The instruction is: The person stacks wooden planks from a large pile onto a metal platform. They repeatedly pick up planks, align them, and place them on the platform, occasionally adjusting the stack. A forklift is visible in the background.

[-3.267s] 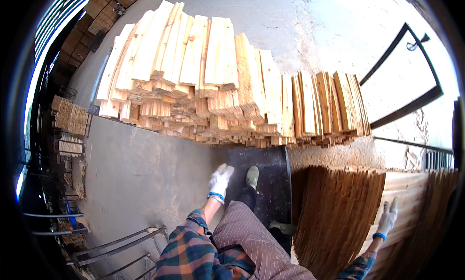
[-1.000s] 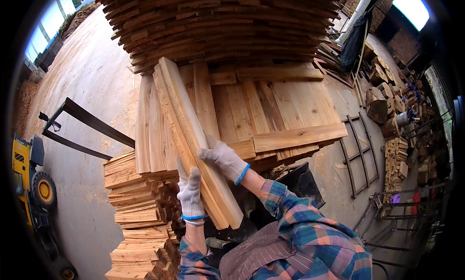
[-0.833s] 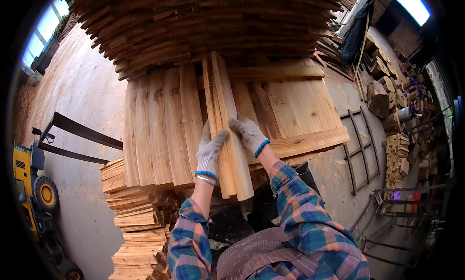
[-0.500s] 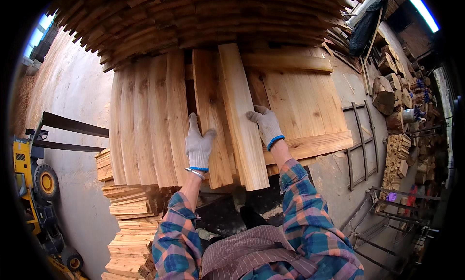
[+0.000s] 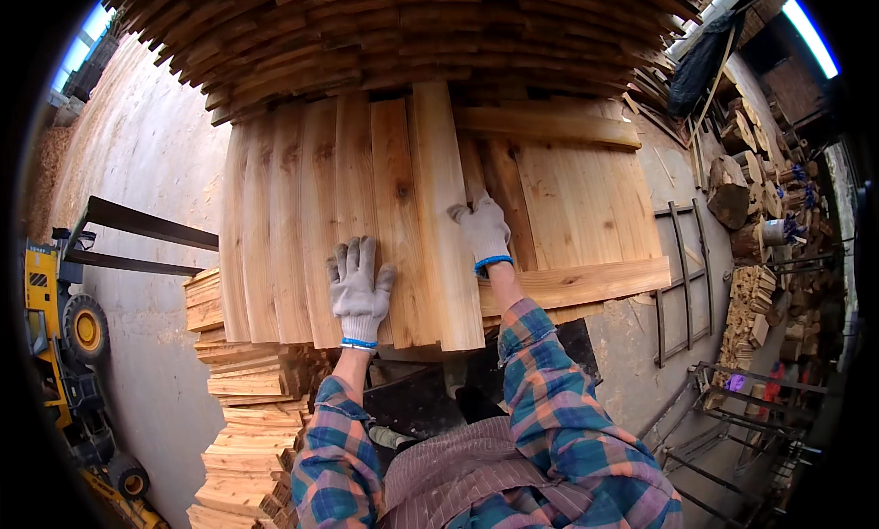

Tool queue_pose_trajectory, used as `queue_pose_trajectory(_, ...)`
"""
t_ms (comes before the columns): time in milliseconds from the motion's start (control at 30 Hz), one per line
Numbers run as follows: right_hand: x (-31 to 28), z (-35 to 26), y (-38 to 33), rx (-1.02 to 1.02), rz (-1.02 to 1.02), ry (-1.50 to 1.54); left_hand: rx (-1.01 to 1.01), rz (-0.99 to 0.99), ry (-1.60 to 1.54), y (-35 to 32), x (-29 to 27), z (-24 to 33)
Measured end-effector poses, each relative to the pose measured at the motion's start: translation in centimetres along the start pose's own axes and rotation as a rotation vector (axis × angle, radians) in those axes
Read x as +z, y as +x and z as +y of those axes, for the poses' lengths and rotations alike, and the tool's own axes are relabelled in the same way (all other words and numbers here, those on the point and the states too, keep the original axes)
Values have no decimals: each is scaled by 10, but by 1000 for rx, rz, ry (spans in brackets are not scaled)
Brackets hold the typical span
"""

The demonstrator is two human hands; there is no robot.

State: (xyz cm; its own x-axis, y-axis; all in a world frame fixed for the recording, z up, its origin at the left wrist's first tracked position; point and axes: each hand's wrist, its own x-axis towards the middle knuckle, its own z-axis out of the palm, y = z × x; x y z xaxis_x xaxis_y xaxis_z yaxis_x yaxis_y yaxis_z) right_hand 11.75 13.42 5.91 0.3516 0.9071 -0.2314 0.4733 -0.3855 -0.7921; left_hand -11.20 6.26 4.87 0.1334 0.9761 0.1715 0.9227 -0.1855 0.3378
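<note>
One pale board (image 5: 449,272) lies right of the left hand (image 5: 358,289), spread wide over neighbouring boards (image 5: 286,218), and directly beside the right hand (image 5: 482,229), thumb over its edge, though whether it grips I cannot tell.

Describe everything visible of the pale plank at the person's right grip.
The pale plank is long, narrow and square-ended, apparently bare wood with faint lengthwise grain. It lies roughly flat beside the planks on its left, its far end reaching toward the dark stack of boards. The gloved right grip's thumb seems to touch its right edge.
</note>
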Motion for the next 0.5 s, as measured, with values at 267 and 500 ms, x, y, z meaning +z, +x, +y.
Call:
queue_pose_trajectory(267,-60,63,6,105,-124,611,-360,-24,-843,-85,-18,16)
queue_pose_trajectory(500,-33,55,-8,-22,-71,475,-1460,-156,-1986,-114,1,81)
